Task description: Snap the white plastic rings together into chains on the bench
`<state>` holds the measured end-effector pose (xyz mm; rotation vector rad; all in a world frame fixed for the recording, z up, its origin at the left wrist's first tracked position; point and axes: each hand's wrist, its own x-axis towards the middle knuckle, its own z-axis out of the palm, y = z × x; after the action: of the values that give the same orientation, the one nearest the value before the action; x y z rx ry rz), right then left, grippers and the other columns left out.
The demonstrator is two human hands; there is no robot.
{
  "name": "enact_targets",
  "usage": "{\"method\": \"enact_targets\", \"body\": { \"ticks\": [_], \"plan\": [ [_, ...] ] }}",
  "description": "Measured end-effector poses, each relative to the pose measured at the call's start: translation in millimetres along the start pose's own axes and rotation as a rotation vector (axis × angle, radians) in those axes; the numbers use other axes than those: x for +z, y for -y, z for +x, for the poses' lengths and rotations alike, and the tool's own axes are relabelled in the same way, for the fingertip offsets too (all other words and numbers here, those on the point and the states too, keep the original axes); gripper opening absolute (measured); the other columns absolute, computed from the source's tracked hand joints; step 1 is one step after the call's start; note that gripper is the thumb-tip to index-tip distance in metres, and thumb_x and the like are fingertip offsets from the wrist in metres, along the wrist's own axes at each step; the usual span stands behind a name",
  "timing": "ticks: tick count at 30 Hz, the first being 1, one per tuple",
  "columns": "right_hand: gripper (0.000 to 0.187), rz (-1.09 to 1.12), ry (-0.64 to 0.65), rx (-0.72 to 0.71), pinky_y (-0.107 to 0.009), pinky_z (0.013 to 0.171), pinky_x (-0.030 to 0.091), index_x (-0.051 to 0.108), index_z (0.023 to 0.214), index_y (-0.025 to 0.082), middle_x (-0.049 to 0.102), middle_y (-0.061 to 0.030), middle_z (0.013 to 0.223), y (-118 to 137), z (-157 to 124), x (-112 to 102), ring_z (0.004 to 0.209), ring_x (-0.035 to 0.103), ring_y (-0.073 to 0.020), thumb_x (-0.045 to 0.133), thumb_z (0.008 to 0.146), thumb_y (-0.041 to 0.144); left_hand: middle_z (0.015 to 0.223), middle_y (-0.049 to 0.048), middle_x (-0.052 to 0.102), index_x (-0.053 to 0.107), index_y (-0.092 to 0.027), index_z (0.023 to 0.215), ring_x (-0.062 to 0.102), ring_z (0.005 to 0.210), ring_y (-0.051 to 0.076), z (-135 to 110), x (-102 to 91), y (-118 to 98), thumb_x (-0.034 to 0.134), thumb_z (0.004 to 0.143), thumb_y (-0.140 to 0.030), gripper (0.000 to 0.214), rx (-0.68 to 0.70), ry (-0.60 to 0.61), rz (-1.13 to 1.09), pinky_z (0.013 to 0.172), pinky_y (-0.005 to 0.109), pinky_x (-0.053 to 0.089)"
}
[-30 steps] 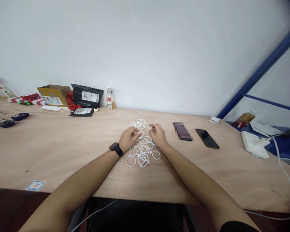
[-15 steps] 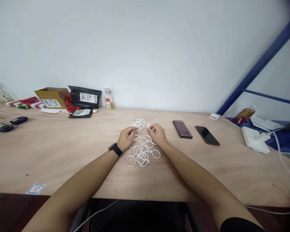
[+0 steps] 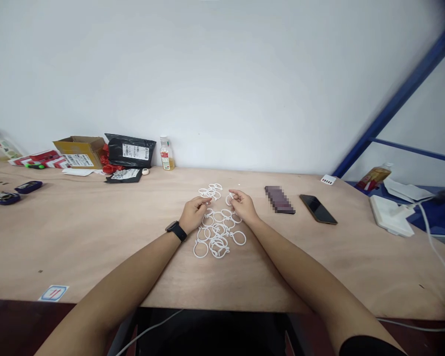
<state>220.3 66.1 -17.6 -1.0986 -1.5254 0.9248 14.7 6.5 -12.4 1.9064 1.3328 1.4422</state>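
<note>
- Stretching past view on the left, the wooden worktop point(image 3: 96, 237) carries everything here.
- A heap of white rings point(image 3: 218, 236) lies mid-worktop between both hands, its far rings partly hidden by them.
- The left hand point(image 3: 193, 213) curls over the heap; I cannot tell whether its fingers grip anything.
- The right hand point(image 3: 245, 208) has its fingers pinched narrow.
- A dark phone point(image 3: 318, 209) lies to the right, near a blurred block point(image 3: 279, 199).
- One small ring point(image 3: 229, 199) sits in the right hand's pinch, just above the heap.

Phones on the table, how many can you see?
2. A dark phone, its face blurred, lies just right of the right hand; a black phone lies further right beside it. No others show.
</note>
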Motion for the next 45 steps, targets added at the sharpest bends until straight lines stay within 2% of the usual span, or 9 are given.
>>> {"method": "enact_targets", "body": {
  "ticks": [4, 8, 11, 24, 33, 36, 41, 43, 45],
  "plan": [
    [0.034, 0.187, -0.036, 0.118, -0.021, 0.042, 0.043, 0.059, 0.096, 0.018, 0.054, 0.0063, 0.062, -4, 4, 0, 0.042, 0.05, -0.0088, 0.062, 0.064, 0.03, 0.097, 0.0041, 0.071, 0.071, -0.018, 0.106, 0.065, 0.093, 0.015, 0, -0.5, 1, 0.046, 0.084, -0.012, 0.034, 0.028, 0.014, 0.013, 0.088, 0.029, 0.053],
    [0.029, 0.26, -0.134, 0.16, -0.019, 0.038, 0.041, 0.056, 0.091, 0.018, 0.063, 0.0023, 0.069, -4, 7, -3, 0.041, 0.046, -0.0068, 0.061, 0.064, 0.031, 0.096, 0.0055, 0.07, 0.071, -0.017, 0.106, 0.066, 0.091, 0.015, -1, -0.4, 1, 0.047, 0.085, -0.013, 0.032, 0.063, 0.042, 0.023, 0.084, 0.028, 0.053],
    [0.027, 0.272, -0.153, 0.163, -0.018, 0.038, 0.04, 0.058, 0.089, 0.019, 0.065, 0.0007, 0.072, -2, 8, -5, 0.042, 0.044, -0.006, 0.058, 0.064, 0.028, 0.095, 0.0055, 0.07, 0.071, -0.017, 0.104, 0.065, 0.089, 0.015, -1, -0.2, 0, 0.047, 0.083, -0.01, 0.033, 0.081, 0.054, 0.038, 0.083, 0.028, 0.053],
    [0.031, 0.239, -0.111, 0.142, -0.019, 0.039, 0.041, 0.068, 0.09, 0.015, 0.069, -0.0026, 0.074, 0, 5, -3, 0.042, 0.044, -0.0065, 0.054, 0.065, 0.027, 0.084, 0.0035, 0.07, 0.072, -0.017, 0.079, 0.065, 0.08, 0.015, 0, -2.2, -5, 0.044, 0.076, -0.008, 0.029, 0.057, 0.042, 0.068, 0.076, 0.027, 0.052],
    [0.029, 0.261, -0.074, 0.139, -0.02, 0.041, 0.04, 0.066, 0.091, 0.016, 0.07, -0.0027, 0.077, 1, 4, -3, 0.042, 0.046, -0.0066, 0.057, 0.066, 0.029, 0.074, 0.0027, 0.065, 0.067, -0.017, 0.066, 0.061, 0.073, 0.014, 0, -4.9, -8, 0.041, 0.076, -0.007, 0.029, 0.125, 0.06, 0.092, 0.073, 0.027, 0.049],
    [0.023, 0.243, -0.078, 0.132, -0.02, 0.04, 0.038, 0.063, 0.084, 0.017, 0.065, 0.0005, 0.067, 2, 4, -3, 0.042, 0.046, -0.0077, 0.055, 0.065, 0.026, 0.079, 0.0034, 0.067, 0.068, -0.017, 0.072, 0.063, 0.078, 0.015, -2, -4.3, -7, 0.043, 0.075, -0.007, 0.027, 0.125, 0.044, 0.087, 0.076, 0.027, 0.05],
    [0.015, 0.196, -0.08, 0.117, -0.019, 0.037, 0.031, 0.059, 0.07, 0.019, 0.055, 0.0048, 0.052, 5, 2, -5, 0.039, 0.041, -0.0083, 0.05, 0.06, 0.024, 0.089, 0.0006, 0.072, 0.064, -0.019, 0.106, 0.062, 0.07, 0.013, -7, -3.8, -13, 0.049, 0.075, -0.009, 0.036, 0.018, 0.12, 0.112, 0.069, 0.026, 0.049],
    [0.013, 0.158, -0.07, 0.065, -0.019, 0.038, 0.03, 0.059, 0.066, 0.018, 0.053, 0.0048, 0.049, 5, 1, -5, 0.04, 0.04, -0.0086, 0.05, 0.059, 0.024, 0.088, 0.0008, 0.072, 0.066, -0.019, 0.102, 0.061, 0.069, 0.013, -7, -3.5, -18, 0.051, 0.074, -0.011, 0.032, 0.028, 0.184, 0.153, 0.069, 0.026, 0.048],
    [0.012, 0.114, -0.062, -0.005, -0.02, 0.041, 0.032, 0.06, 0.063, 0.018, 0.053, 0.0041, 0.048, 5, 1, -5, 0.042, 0.043, -0.0094, 0.049, 0.059, 0.023, 0.089, 0.0023, 0.072, 0.069, -0.018, 0.089, 0.061, 0.071, 0.014, -6, -3.0, -20, 0.054, 0.077, -0.015, 0.019, 0.065, 0.237, 0.181, 0.069, 0.026, 0.048]
  ]
}}
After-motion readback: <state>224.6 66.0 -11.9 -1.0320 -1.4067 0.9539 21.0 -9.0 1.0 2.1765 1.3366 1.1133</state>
